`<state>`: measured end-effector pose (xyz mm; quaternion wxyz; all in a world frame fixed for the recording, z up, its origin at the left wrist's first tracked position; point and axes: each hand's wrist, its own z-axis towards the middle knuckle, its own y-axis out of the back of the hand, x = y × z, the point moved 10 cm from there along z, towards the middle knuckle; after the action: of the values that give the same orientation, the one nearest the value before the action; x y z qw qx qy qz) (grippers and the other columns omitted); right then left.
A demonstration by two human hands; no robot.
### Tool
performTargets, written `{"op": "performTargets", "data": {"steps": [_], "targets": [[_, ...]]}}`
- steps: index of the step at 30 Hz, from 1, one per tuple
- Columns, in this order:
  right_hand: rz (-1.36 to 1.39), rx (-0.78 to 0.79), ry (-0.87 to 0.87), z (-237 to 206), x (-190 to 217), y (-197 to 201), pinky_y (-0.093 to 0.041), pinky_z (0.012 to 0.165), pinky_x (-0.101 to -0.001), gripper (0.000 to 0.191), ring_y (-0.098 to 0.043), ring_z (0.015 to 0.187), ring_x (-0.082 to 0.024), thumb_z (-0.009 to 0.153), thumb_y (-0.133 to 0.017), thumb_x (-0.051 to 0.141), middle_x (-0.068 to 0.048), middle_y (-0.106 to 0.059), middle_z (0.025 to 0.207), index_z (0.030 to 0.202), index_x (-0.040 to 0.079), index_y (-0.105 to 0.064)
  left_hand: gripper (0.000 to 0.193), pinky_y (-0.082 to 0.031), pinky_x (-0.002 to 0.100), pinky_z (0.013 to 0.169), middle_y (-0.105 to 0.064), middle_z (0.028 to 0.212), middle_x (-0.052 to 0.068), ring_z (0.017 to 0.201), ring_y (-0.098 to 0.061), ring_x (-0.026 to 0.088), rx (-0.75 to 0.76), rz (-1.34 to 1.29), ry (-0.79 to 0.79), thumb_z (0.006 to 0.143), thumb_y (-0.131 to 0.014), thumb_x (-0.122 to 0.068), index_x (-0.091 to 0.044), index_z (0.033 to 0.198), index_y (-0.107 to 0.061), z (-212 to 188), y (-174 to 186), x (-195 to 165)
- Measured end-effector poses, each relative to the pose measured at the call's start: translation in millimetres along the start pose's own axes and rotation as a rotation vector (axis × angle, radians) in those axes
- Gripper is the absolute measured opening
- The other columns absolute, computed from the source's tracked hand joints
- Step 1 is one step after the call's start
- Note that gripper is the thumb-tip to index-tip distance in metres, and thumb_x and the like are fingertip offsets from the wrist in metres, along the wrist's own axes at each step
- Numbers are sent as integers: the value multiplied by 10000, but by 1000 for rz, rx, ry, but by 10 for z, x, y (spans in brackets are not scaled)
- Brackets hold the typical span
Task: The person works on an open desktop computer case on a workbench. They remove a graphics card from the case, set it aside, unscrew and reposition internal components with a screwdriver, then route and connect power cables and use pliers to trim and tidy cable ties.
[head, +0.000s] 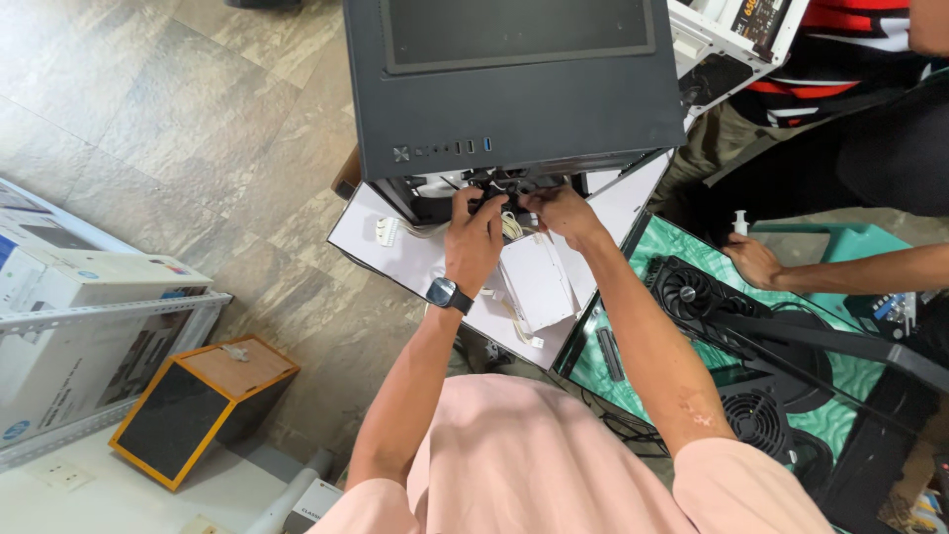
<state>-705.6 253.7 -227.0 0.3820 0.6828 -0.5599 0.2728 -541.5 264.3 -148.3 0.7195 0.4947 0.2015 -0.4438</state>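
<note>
nearest to the camera, the person in the pale pink shirt reaches both bare arms forward over a white rectangular board (415, 262) that carries the work. on this board, just under the arms, lies a white flat box-shaped unit (539, 282) with pale cables beside it, and a white plastic connector (386, 230) lies near the left edge of the board.

the left hand (474, 232), with a dark smartwatch (447, 294) on the wrist, has its fingers curled together around a small bundle of black cables (491, 198). the right hand (559, 210) touches the same bundle from the other side, fingers bent and pinching it. the bundle hangs just at the near lower edge of the dark grey metal computer case (514, 89), at the far side of the board. the case stands with its long axis running away from the person, and its port strip faces the camera.

to the right, a green glass-like table (682, 247) holds a black graphics card with fans (692, 292). another person's hand (753, 262) rests there.
</note>
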Motion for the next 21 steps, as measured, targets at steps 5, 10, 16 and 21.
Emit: {"op": "performTargets", "data": {"steps": [5, 10, 16, 21], "targets": [[307, 53, 167, -87, 23, 76, -480, 713, -298, 280, -555, 727, -147, 1019, -633, 153, -79, -633, 792, 1110, -91, -734, 214, -565, 400, 682, -563, 1239, 112, 855, -683, 321, -10, 1, -7, 952, -658, -54, -146, 1121, -751, 15, 28, 24], [408, 53, 175, -29, -121, 126, -493, 747, -285, 245, -587, 780, -136, 994, -658, 122, -58, -684, 851, 1095, -89, -729, 220, -570, 390, 691, -562, 1235, 104, 837, -682, 300, -20, 9, 0, 940, -673, -53, -153, 1120, -751, 54, -11, 53], [222, 2, 233, 6, -143, 142, -501, 806, -285, 285, -604, 864, -145, 991, -637, 113, -67, -754, 994, 1177, -71, -749, 265, -545, 447, 718, -542, 1036, 36, 863, -671, 333, -152, 487, -165, 796, -694, -129, -226, 1032, -762, -18, -19, -201], [164, 121, 345, -1, -42, 28, -494, 968, -295, 376, -649, 1047, -188, 957, -518, 142, -72, -714, 1196, 1224, -45, -706, 283, -567, 422, 638, -646, 1040, 80, 778, -700, 318, 151, 228, 27, 935, -706, -272, -169, 1197, -721, -109, -458, -218]]}}
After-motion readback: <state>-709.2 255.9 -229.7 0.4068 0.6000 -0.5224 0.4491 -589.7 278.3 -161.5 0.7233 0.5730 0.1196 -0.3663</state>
